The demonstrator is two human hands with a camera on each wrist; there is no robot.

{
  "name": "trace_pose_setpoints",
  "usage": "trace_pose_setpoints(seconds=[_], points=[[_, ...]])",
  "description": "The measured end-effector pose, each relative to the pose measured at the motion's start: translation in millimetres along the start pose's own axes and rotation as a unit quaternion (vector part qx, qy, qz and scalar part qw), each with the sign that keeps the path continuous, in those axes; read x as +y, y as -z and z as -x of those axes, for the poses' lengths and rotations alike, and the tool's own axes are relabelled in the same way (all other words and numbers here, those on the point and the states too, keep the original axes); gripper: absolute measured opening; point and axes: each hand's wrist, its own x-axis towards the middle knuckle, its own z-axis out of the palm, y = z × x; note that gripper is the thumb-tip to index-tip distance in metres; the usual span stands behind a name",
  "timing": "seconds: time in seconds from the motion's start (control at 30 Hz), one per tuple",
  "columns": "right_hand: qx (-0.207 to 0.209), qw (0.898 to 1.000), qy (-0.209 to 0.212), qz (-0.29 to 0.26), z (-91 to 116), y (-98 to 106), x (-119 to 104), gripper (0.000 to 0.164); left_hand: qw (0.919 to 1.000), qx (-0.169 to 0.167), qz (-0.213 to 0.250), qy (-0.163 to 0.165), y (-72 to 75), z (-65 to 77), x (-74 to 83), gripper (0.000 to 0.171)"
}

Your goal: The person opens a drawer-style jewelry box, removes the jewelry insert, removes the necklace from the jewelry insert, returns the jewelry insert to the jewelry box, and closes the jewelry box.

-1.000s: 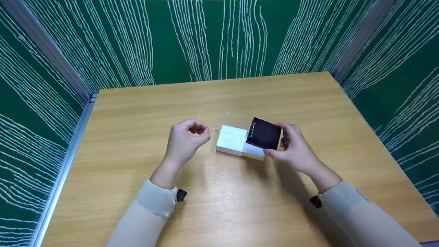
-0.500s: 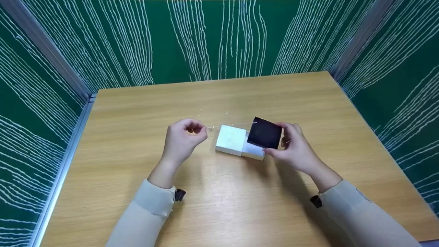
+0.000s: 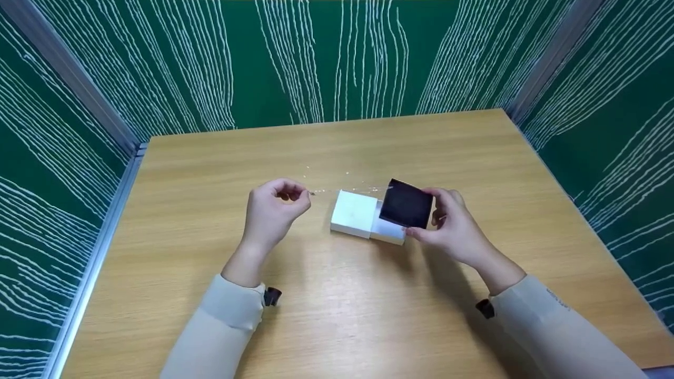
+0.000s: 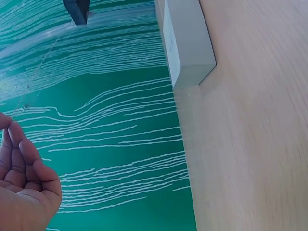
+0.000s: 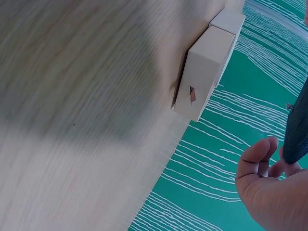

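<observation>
A thin, pale necklace chain (image 4: 37,70) runs through the air between my hands. Its left end is pinched between thumb and fingertips of my left hand (image 3: 271,216); its other end meets the left edge of a black square pad (image 3: 406,205). My right hand (image 3: 453,229) grips that pad by its right side, thumb at the lower corner, and holds it tilted. Below it lies a white box (image 3: 354,215) with its tray (image 3: 388,231) slid partly out to the right. The pad hides part of the tray. A small torn hole (image 5: 193,94) marks the tray's end in the right wrist view.
Tiny bright specks lie on the wooden table (image 3: 221,173) behind the box. Green walls (image 3: 253,63) with white wavy lines stand along the table's back and sides. Dark wrist-camera pieces (image 3: 272,296) stick out at the cuffs.
My left hand has drawn leftward, pulling the chain away from the pad. The strands that lay over the pad's left edge have slid off its face. The right hand barely moves.
</observation>
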Motion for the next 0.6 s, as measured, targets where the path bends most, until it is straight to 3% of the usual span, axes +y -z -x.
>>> trace_pose_setpoints(seconds=[0.6], points=[[-0.011, 1.0, 0.01, -0.003, 0.7, -2.6, -3.5, 0.088, 0.9991, 0.037, 0.007, 0.02, 11.0, -3.2, -10.0, 0.007]])
